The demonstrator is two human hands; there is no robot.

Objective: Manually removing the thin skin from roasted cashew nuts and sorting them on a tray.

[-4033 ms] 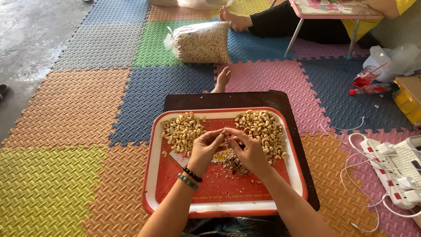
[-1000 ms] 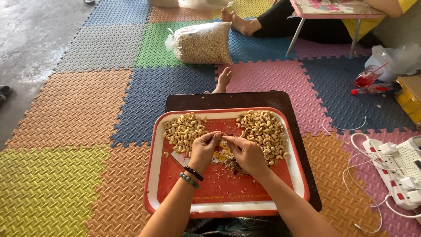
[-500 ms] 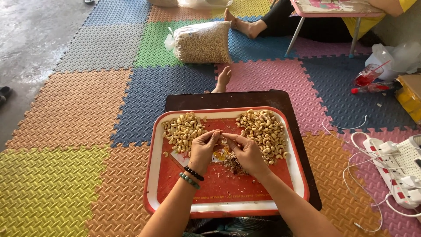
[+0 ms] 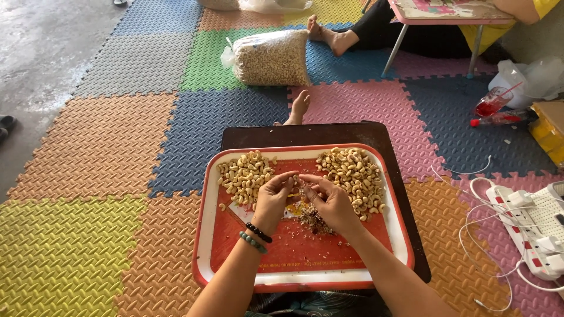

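Observation:
A red tray with a white rim [image 4: 202, 235] lies on a dark board in front of me. Two heaps of pale cashew nuts sit on it, the left heap [image 4: 245, 173] and the right heap [image 4: 352, 176]. My left hand [image 4: 271, 199] and my right hand [image 4: 333, 202] meet over the tray's middle, fingertips pinched together on a small nut between them. A small knife pokes from my right fingers toward the left. Brown skin scraps [image 4: 311, 218] lie under my hands. Bead bracelets circle my left wrist.
A clear bag full of nuts [image 4: 271, 57] lies on the coloured foam mats ahead. Another person sits at a small table [image 4: 452, 10] at the back right, feet out. A power strip with white cables [image 4: 529, 217] is on the right. My own foot [image 4: 299, 105] shows beyond the board.
My hands stay together over the tray's middle, with only small finger movements on the nut. The heaps look the same.

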